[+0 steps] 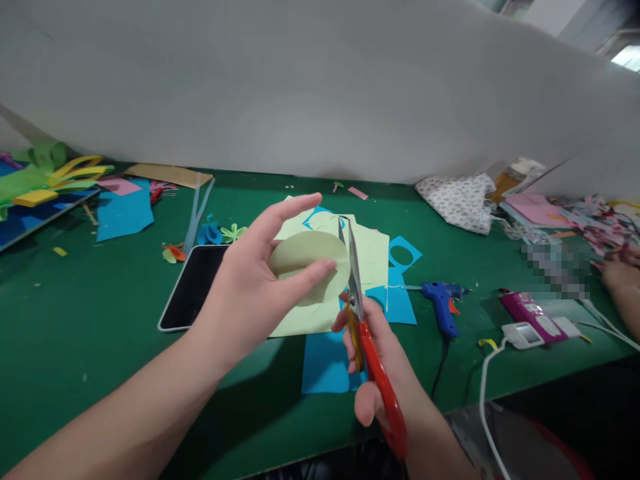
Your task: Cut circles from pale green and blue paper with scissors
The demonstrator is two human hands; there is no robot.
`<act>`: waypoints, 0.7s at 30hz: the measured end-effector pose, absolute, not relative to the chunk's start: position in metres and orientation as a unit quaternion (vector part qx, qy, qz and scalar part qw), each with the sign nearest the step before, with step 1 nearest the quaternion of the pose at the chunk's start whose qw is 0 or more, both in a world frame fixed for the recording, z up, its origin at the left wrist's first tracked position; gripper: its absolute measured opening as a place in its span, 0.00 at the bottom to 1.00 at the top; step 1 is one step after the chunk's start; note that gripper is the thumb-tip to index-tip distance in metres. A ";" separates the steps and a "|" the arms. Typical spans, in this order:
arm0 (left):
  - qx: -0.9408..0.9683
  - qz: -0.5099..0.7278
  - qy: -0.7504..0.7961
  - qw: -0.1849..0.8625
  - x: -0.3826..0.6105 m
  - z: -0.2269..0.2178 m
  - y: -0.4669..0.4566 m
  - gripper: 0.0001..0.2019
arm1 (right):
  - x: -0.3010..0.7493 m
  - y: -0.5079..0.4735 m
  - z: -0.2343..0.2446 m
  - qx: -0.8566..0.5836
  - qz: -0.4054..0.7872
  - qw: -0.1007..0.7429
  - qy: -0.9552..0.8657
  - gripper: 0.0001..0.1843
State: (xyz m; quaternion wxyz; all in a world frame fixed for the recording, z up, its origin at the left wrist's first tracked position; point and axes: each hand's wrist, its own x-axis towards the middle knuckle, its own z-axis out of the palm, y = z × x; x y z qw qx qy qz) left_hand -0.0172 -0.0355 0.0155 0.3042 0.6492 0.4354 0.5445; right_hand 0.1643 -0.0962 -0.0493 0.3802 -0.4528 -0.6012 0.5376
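Observation:
Between the thumb and fingers of my left hand (pixel 250 280) is a pale green paper circle (pixel 310 250), held up above the table with a crease across it. My right hand (pixel 383 340) grips red-handled scissors (pixel 373 347), points upward. Their blades are slightly parted at the right edge of the circle; whether they touch the paper I cannot tell. Below lie pale green paper sheets (pixel 373 253) and a blue paper sheet (pixel 325 367). A blue paper offcut (pixel 410 252) with a round hole rests to the right of them.
A tablet (pixel 193 287) lies left of my hands, near small paper flowers (pixel 233 232). To the right are a blue glue gun (pixel 443 303) with its cord, a purple box (pixel 533 317) and white cables. Another person's hand (pixel 623 283) is at the far right.

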 end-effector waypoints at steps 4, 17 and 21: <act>0.640 0.542 0.435 0.326 -0.018 0.016 -0.034 0.30 | 0.163 -0.097 -0.051 -0.446 0.592 0.420 -0.523 0.63; 0.609 0.548 0.428 0.383 -0.021 0.014 -0.033 0.29 | 0.168 -0.100 -0.059 -0.422 0.625 0.436 -0.492 0.53; 0.601 0.555 0.429 0.385 -0.021 0.013 -0.031 0.28 | 0.167 -0.101 -0.059 -0.427 0.627 0.434 -0.485 0.52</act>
